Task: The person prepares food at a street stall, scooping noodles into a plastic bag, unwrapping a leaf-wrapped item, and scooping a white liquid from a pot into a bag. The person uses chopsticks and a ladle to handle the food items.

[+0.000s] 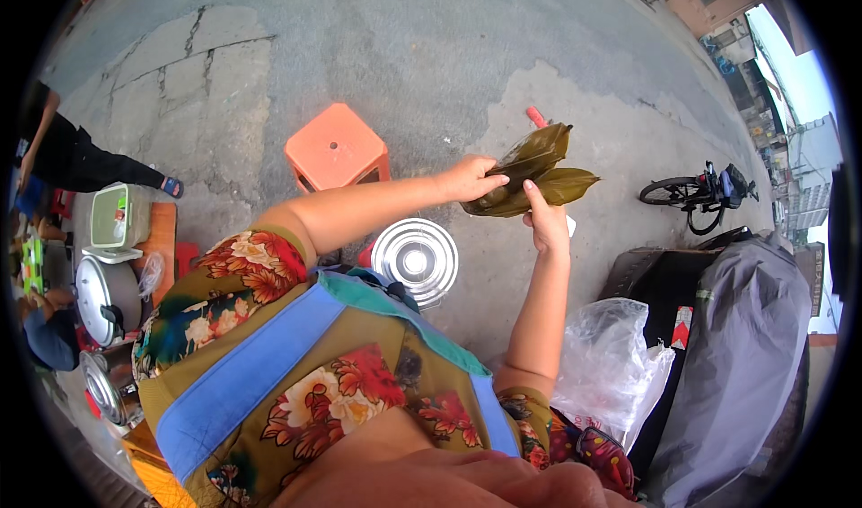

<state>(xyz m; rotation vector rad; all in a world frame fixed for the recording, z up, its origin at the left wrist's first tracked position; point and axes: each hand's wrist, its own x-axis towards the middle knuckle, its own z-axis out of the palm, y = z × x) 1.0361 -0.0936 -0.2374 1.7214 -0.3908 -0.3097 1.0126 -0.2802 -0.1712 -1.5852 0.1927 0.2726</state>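
My left hand (471, 179) grips several broad, glossy olive-brown leaves (564, 186), which look like bamboo leaves. Its thumb lies on top of them near their left end. From the right, my right hand (547, 224) pinches the same leaves, thumb uppermost, its fingers mostly hidden below. The leaves overlap and fan apart into two tips at the right. Beneath my forearms, close to my apron (246, 380), stands a round, shiny metal vessel or lid (415, 263) with concentric rings. What it rests on is mostly hidden.
Ahead stands an orange plastic stool (335, 146). A red-handled object (536, 117) shows beyond the leaves. Right are plastic bags (603, 366), a grey-covered vehicle (734, 373) and a bicycle (700, 195). Left are a large lidded pot (101, 301), a green tub (111, 218) and people (87, 161).
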